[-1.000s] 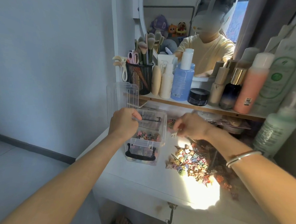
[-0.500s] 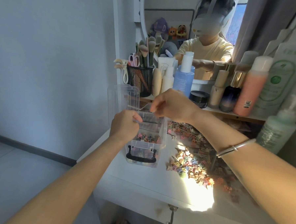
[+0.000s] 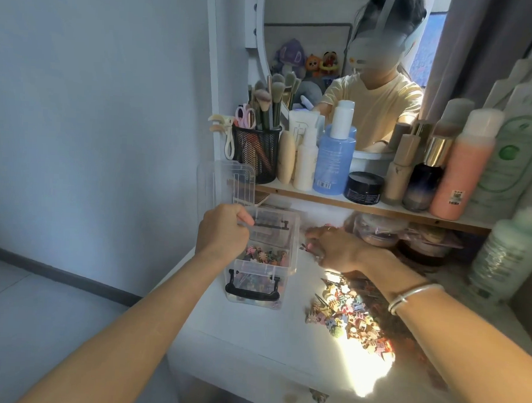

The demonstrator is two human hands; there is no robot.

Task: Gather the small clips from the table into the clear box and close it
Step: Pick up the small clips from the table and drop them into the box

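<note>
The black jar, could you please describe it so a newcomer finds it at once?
Look at the wooden shelf under the mirror. The black jar stands between the blue bottle and a beige bottle. Its neighbours are tall; it is squat.

We see a plain bluish-grey wall [image 3: 93,115] on the left, which meets a pale floor [image 3: 21,327] along a dark baseboard [image 3: 54,273]. To its right stands a white table [image 3: 251,333], with a wooden shelf [image 3: 381,209] over its back part and a round, white-framed mirror [image 3: 310,34] higher up. On the right hangs a grey curtain [image 3: 482,52], with a narrow blue strip of window [image 3: 433,46] beside it. A bright patch of sunlight [image 3: 363,369] falls on the table's front right part.
</note>
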